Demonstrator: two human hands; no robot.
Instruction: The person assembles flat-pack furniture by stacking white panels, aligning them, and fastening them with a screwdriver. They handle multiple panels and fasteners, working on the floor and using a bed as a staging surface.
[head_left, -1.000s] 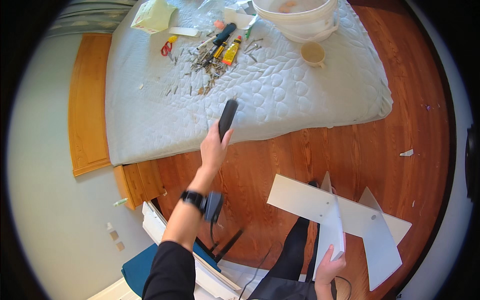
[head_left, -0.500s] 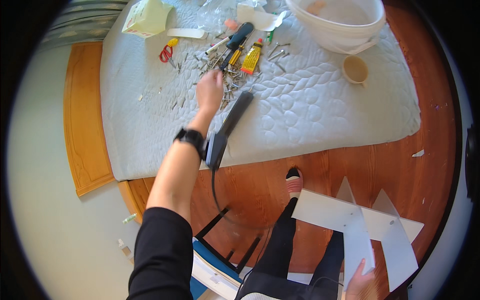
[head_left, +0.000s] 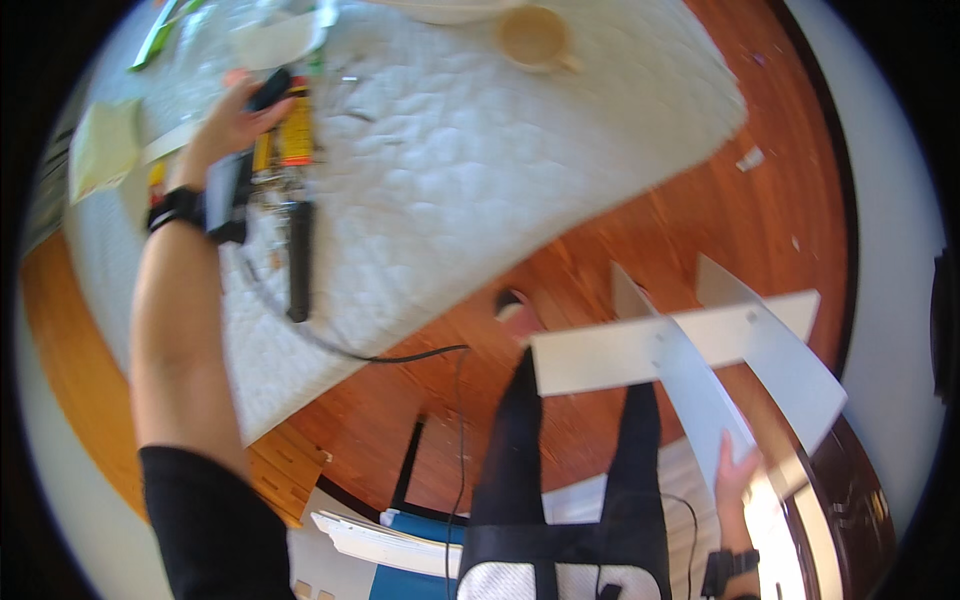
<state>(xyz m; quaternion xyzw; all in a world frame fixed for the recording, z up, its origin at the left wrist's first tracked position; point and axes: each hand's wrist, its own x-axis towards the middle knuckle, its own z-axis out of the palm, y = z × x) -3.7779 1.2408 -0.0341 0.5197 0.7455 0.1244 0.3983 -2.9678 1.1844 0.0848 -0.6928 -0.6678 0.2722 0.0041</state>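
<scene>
Screwdriver (head_left: 270, 90), dark-handled, is on the mattress (head_left: 480, 190) at the upper left, just beside a yellow and red tube (head_left: 297, 125). The person's left hand (head_left: 230, 122) is partly curled, thumb on one side of the handle and fingers on the other; blur leaves it unclear whether they are closed tight. Below, a black bar (head_left: 300, 260) lies near small metal screws (head_left: 288, 187), and a black cable (head_left: 400, 357) trails over the mattress edge. A beige mug (head_left: 533, 38) stands well apart, to the right. The right hand (head_left: 737, 485) grips the near edge of a white shelf (head_left: 695, 385), whose panels cross a long board in front of the legs (head_left: 635, 440).
</scene>
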